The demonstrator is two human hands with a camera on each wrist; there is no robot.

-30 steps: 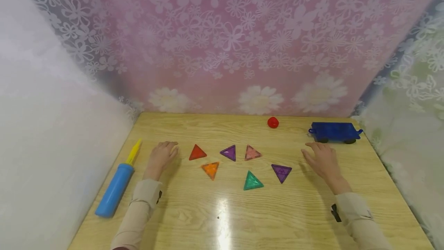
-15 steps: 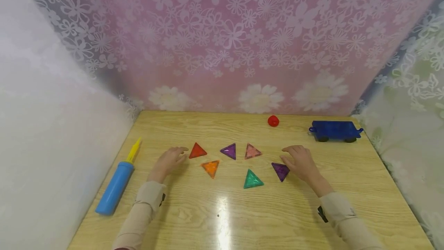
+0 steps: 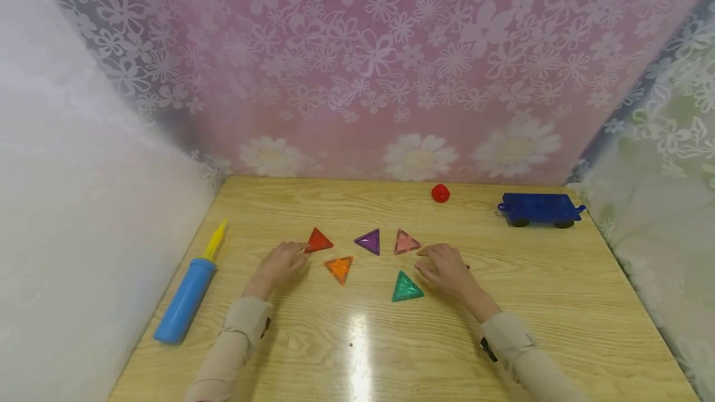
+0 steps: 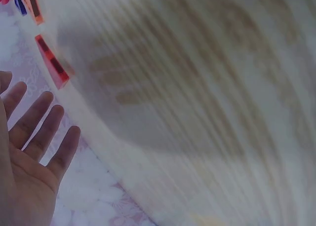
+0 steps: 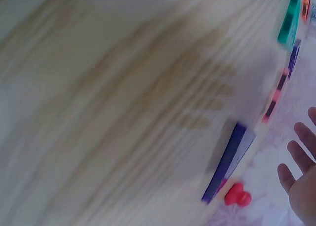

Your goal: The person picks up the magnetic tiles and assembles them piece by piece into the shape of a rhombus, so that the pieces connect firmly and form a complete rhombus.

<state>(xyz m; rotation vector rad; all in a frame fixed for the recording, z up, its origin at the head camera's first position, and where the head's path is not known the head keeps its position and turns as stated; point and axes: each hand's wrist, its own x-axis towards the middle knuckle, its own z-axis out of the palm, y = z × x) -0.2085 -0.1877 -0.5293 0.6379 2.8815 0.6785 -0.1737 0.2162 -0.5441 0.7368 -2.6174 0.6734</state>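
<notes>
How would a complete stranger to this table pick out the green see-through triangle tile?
Start with the light wood-grain table. Near its middle, find the translucent pink triangle tile; the glossy, see-through green triangle tile lies below it in the head view. Its colour sets it apart: no other tile is green.

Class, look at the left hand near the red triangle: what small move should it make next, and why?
Probably lower the left hand and close its fingers on the red triangle: in the head view they appear right at its left corner, while the left wrist view shows them spread, holding nothing.
</notes>
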